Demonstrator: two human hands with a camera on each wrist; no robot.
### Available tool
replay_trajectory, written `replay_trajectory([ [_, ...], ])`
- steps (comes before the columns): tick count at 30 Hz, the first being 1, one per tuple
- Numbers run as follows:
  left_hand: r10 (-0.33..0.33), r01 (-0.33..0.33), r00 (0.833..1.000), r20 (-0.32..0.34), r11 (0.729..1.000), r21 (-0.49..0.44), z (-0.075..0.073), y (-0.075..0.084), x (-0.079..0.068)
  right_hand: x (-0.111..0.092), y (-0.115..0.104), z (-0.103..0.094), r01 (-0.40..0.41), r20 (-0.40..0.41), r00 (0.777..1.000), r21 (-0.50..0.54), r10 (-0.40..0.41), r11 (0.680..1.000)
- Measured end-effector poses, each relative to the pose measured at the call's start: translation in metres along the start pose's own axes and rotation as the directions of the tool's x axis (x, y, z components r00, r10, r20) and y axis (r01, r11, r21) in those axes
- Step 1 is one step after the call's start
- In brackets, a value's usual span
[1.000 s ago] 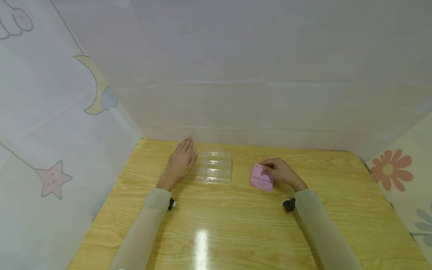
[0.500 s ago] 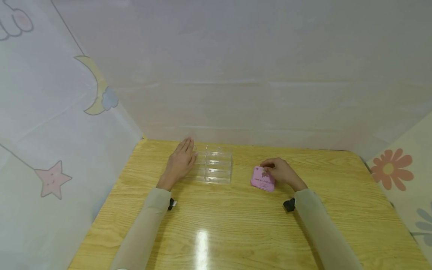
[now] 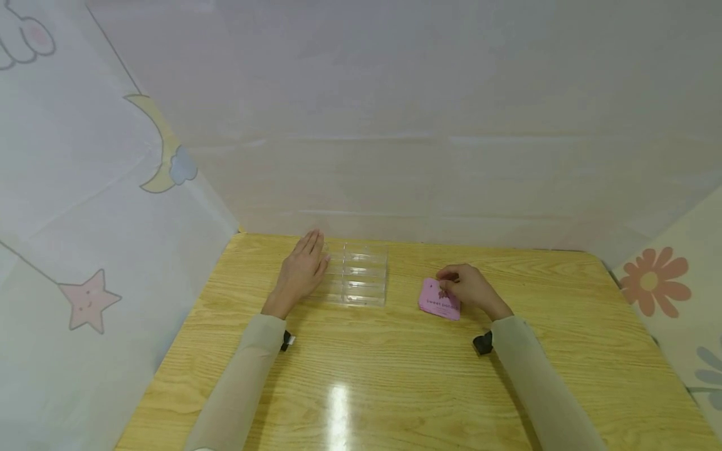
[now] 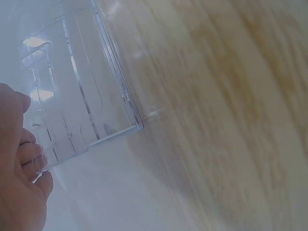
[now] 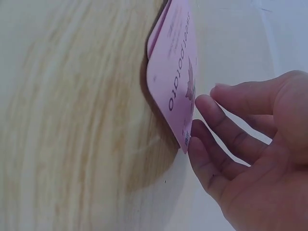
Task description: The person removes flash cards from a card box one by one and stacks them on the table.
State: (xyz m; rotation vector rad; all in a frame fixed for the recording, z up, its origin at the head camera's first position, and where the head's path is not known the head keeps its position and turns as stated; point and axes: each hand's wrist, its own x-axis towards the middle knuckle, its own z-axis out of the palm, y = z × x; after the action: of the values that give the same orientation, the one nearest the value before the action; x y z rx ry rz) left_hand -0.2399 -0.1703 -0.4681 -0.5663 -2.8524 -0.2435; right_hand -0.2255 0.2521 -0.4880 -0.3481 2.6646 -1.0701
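Note:
A clear plastic organizer (image 3: 365, 275) with several long narrow compartments lies near the back of the table. My left hand (image 3: 300, 269) rests flat on its left side, fingers straight and close together, covering that part. In the left wrist view the fingertips (image 4: 33, 154) show at the edge of the clear organizer (image 4: 79, 82). To the right, a small stack of pink cards (image 3: 439, 299) printed "sweet potato" lies slightly fanned. My right hand (image 3: 472, 289) pinches its far edge, thumb over the face. In the right wrist view, fingertips (image 5: 191, 142) touch the edge of the top card (image 5: 171, 82).
The wooden table (image 3: 389, 369) ends at a pale sheet wall (image 3: 395, 156) just behind the organizer. Side walls with printed pictures, a star (image 3: 90, 300) and a flower (image 3: 654, 282) among them, stand left and right.
The top pink card has shifted slightly right and back under my right hand, and its hole no longer shows orange. My left hand and the organizer have stayed put.

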Motion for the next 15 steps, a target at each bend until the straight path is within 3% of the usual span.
replay_trajectory([
  [15,0.002,-0.002,1.0,0.005,1.0,0.007,0.0005,-0.0025,-0.0012,-0.0018,0.0006,-0.0017,-0.003,-0.002,1.0,0.03,0.003,1.0],
])
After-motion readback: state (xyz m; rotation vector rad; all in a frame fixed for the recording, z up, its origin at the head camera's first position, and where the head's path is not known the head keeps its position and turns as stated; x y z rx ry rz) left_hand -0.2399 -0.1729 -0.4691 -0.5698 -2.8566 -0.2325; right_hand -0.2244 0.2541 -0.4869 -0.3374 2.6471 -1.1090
